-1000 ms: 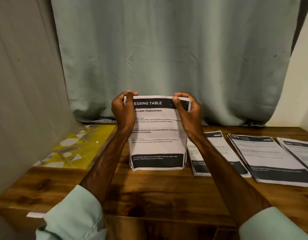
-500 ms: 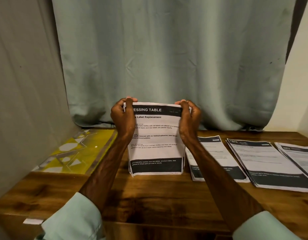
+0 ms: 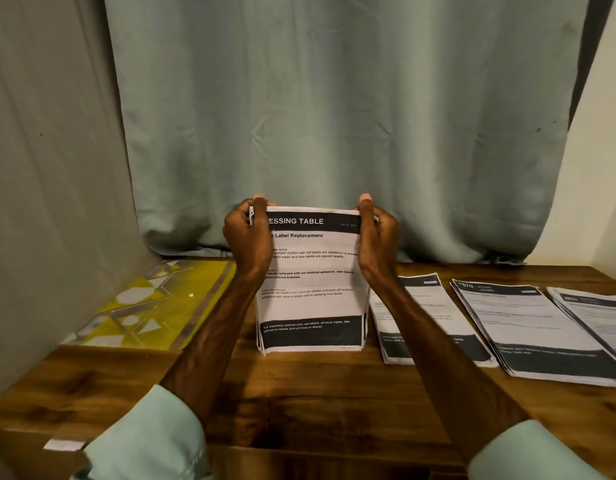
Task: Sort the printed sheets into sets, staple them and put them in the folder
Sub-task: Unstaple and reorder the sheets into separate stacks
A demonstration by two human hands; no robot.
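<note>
folder [image 3: 150, 306] left, held set [image 3: 310, 289] centre, stacks [image 3: 541, 327] right.

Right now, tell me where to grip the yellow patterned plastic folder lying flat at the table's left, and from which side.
Pinch the yellow patterned plastic folder at its near right corner, coming from the right over the wooden table. It lies flat with its left edge against the grey wall cloth, so only its right and near edges look free. Hook under the edge, thumb on top.

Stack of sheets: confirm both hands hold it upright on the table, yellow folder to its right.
Wrong side: the head view shows the yellow folder to the left of the stack. The left hand and right hand do hold it upright on the table.
</note>
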